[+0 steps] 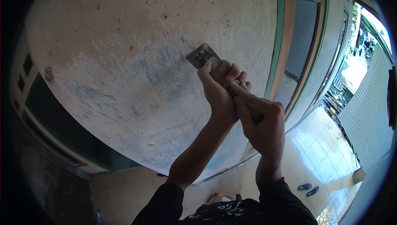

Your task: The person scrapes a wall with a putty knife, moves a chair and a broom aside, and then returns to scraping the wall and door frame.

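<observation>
A flat metal scraper [194,59] with a dark, worn patch on its blade lies against the pale wall [136,96]. My left hand [219,90] is closed around the lower part of the blade, its thumb pressed on the face and its fingers curled over the right side. Just below, my right hand [264,121] is wrapped round the handle end, which is mostly hidden. The two hands touch each other. Around the blade the wall surface is patchy, with scratched white marks, bluish-grey smears and small dark pits.
To the right of the wall is a doorway [281,59] with a green and wooden frame. Dark sandals [313,191] lie on the shiny tiled floor [322,158]. A light mesh screen [368,105] hangs at the far right. A dark, green-edged opening [62,121] is at left.
</observation>
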Action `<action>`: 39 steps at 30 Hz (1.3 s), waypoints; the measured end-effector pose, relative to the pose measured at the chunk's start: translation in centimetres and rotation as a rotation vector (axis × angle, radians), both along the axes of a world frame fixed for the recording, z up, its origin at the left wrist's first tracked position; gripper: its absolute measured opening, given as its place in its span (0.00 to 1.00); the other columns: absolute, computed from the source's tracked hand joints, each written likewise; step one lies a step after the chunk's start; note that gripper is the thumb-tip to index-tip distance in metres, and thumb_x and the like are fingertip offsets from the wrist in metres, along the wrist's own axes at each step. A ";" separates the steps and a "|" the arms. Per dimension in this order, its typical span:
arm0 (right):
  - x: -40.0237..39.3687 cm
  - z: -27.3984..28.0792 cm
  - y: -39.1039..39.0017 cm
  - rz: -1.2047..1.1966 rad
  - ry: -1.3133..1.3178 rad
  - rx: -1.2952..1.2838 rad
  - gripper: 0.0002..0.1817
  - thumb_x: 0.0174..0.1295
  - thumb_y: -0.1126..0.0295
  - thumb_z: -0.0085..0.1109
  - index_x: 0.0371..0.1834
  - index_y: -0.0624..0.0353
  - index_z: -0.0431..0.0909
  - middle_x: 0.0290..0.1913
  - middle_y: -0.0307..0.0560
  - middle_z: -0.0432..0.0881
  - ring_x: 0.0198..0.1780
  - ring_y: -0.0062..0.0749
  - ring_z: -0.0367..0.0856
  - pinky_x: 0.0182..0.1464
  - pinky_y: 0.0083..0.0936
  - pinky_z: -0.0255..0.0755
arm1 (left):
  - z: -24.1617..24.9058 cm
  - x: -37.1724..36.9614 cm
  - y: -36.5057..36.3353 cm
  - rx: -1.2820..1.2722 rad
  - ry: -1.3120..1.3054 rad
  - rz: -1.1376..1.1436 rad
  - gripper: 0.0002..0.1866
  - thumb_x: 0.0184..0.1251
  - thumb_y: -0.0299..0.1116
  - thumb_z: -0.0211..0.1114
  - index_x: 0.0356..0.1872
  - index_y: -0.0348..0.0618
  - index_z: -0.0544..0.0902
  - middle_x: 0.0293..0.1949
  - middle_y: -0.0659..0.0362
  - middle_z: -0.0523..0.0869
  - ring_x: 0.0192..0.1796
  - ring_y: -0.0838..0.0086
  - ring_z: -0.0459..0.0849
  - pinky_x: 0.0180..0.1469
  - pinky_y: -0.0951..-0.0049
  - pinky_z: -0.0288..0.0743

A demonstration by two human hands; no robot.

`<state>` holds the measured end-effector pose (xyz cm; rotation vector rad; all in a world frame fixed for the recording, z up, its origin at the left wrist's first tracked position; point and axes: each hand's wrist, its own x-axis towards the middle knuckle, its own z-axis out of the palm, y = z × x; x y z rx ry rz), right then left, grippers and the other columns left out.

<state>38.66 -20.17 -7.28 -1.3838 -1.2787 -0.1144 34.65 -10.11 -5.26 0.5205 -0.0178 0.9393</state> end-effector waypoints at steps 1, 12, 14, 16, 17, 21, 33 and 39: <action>0.3 0.0 -0.1 0.049 0.065 0.017 0.19 0.62 0.77 0.60 0.57 0.53 0.82 0.21 0.48 0.80 0.17 0.20 0.72 0.24 0.25 0.68 | 0.0 0.3 -0.1 -0.020 0.008 0.016 0.21 0.69 0.56 0.41 0.24 0.52 0.61 0.17 0.68 0.64 0.16 0.77 0.65 0.17 0.75 0.62; -1.5 -0.7 3.6 0.064 0.091 0.115 0.21 0.61 0.77 0.61 0.59 0.53 0.81 0.17 0.48 0.74 0.17 0.17 0.66 0.24 0.23 0.66 | 1.9 -2.0 2.3 0.121 0.111 0.082 0.22 0.69 0.59 0.41 0.26 0.54 0.63 0.17 0.68 0.62 0.17 0.80 0.60 0.21 0.75 0.56; -3.2 -0.8 2.2 0.025 0.041 0.111 0.21 0.61 0.76 0.61 0.59 0.52 0.81 0.18 0.49 0.75 0.16 0.20 0.68 0.23 0.25 0.67 | 1.1 -3.3 1.5 0.111 0.095 0.055 0.22 0.69 0.59 0.41 0.26 0.54 0.63 0.17 0.68 0.62 0.17 0.79 0.60 0.20 0.75 0.56; -4.2 -2.4 1.7 0.078 -0.043 0.054 0.21 0.60 0.76 0.61 0.59 0.52 0.81 0.17 0.48 0.74 0.16 0.23 0.71 0.22 0.27 0.67 | -1.6 -5.1 1.4 0.042 0.065 0.047 0.22 0.69 0.59 0.42 0.25 0.54 0.62 0.17 0.68 0.63 0.16 0.79 0.60 0.19 0.75 0.57; -4.6 -3.0 2.0 0.106 -0.104 0.051 0.22 0.60 0.75 0.62 0.60 0.51 0.80 0.16 0.46 0.73 0.15 0.28 0.72 0.21 0.30 0.68 | -2.6 -6.1 2.0 0.077 0.027 0.034 0.22 0.69 0.59 0.42 0.25 0.54 0.62 0.17 0.68 0.63 0.16 0.79 0.62 0.19 0.75 0.58; -5.5 -0.3 3.9 0.091 -0.160 0.140 0.23 0.60 0.75 0.62 0.61 0.50 0.79 0.15 0.46 0.72 0.14 0.29 0.70 0.21 0.30 0.67 | 1.9 -7.0 2.5 0.079 -0.003 0.110 0.21 0.68 0.57 0.45 0.24 0.52 0.64 0.16 0.69 0.65 0.15 0.79 0.65 0.14 0.78 0.60; -6.8 2.5 4.6 0.159 -0.188 0.135 0.19 0.62 0.74 0.61 0.58 0.53 0.81 0.15 0.45 0.72 0.14 0.25 0.69 0.20 0.29 0.65 | 4.4 -8.8 2.6 0.087 -0.080 0.213 0.21 0.69 0.55 0.44 0.23 0.52 0.63 0.15 0.69 0.65 0.13 0.79 0.66 0.14 0.77 0.61; -8.2 0.3 3.6 0.140 -0.249 0.041 0.20 0.62 0.76 0.60 0.59 0.54 0.81 0.16 0.44 0.75 0.16 0.20 0.69 0.21 0.27 0.65 | 1.1 -10.5 2.6 0.061 -0.053 0.158 0.21 0.69 0.55 0.43 0.22 0.52 0.62 0.15 0.69 0.65 0.14 0.79 0.65 0.14 0.77 0.61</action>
